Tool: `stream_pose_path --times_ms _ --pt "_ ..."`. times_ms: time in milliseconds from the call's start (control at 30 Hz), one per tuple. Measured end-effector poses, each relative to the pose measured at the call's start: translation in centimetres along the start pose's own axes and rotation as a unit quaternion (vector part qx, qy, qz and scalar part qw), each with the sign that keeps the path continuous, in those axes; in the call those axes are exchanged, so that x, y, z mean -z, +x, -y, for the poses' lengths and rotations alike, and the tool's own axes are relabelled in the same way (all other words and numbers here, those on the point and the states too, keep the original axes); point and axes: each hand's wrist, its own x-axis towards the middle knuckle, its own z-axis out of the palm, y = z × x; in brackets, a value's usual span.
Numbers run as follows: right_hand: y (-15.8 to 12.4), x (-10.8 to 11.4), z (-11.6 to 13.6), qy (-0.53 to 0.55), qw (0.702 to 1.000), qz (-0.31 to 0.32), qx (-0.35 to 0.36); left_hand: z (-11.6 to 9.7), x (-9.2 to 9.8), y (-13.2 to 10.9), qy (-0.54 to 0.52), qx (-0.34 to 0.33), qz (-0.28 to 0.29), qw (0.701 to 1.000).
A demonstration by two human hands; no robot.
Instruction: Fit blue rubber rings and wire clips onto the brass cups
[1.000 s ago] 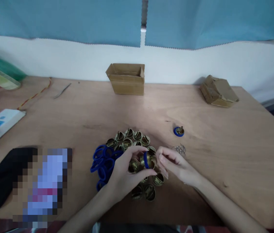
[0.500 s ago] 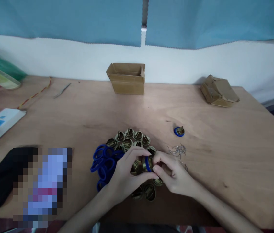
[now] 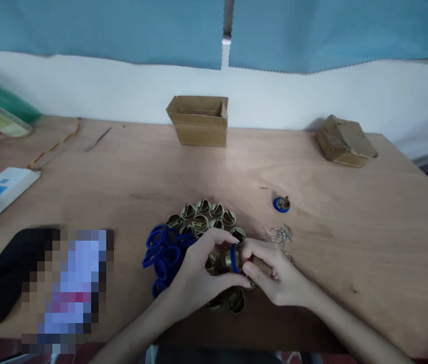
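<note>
Between both hands is a round brass fitting [image 3: 229,260] with a blue ring [image 3: 234,258] around it, tilted on its side. My left hand [image 3: 202,268] grips it from the left, thumb below and fingers above. The fingertips of my right hand [image 3: 276,275] pinch its right side; they partly hide it. Under and behind the hands lie several round brass fittings [image 3: 200,222], open side up, each with a bar across. Left of them is a heap of blue rings [image 3: 166,255]. Thin wire clips [image 3: 280,234] lie beyond my right hand, near another brass fitting with a blue ring [image 3: 282,204].
An open cardboard box [image 3: 201,130] stands at the back, with a crumpled cardboard box [image 3: 345,141] at the far right. On the left are a power strip [image 3: 9,187], tweezers [image 3: 98,139], a black item [image 3: 9,278] and a pixelated screen [image 3: 73,283].
The held fitting and both hands have shifted very slightly to the right. Both hands keep their hold, and the view has moved a little.
</note>
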Motion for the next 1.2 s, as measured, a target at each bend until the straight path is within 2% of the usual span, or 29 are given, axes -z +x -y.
stream_pose_path --times_ms 600,800,933,1067,1200 --pt "0.36 0.67 0.33 0.036 0.999 0.032 -0.019 -0.19 0.41 -0.01 -0.010 -0.009 0.036 0.999" --pt "0.31 -0.03 0.06 0.023 0.999 -0.024 0.005 -0.08 0.47 0.18 -0.007 -0.049 0.008 0.999" --pt "0.29 -0.13 0.19 -0.013 0.997 -0.067 0.019 -0.04 0.17 0.11 0.008 -0.054 0.028 0.998" --pt "0.19 0.06 0.32 -0.058 0.995 -0.072 0.043 -0.13 0.05 0.18 0.035 -0.069 0.020 0.997" --pt "0.11 -0.08 0.30 -0.115 0.987 -0.083 0.080 0.15 0.21 0.24 0.106 -0.099 0.025 0.989"
